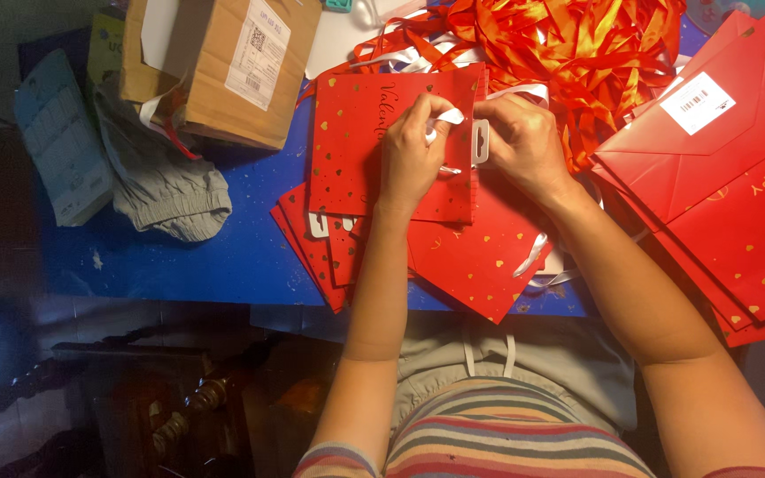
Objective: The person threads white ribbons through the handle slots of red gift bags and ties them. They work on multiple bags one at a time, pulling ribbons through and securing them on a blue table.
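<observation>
A flat red gift bag [360, 133] with gold hearts lies on top of a stack of similar red bags [471, 261] on the blue table [214, 248]. My left hand [411, 155] rests on the top bag and pinches a white ribbon [450, 116] at the bag's edge. My right hand [524, 142] is close beside it, gripping the bag's white handle tab [482, 142]. More white ribbon [533, 257] trails over the lower bags.
A tangle of orange ribbons [568, 44] fills the far side. Larger red bags [728, 177] are stacked at the right. A cardboard box [223, 62], grey cloth [166, 186] and a light-blue packet [59, 142] sit at the left.
</observation>
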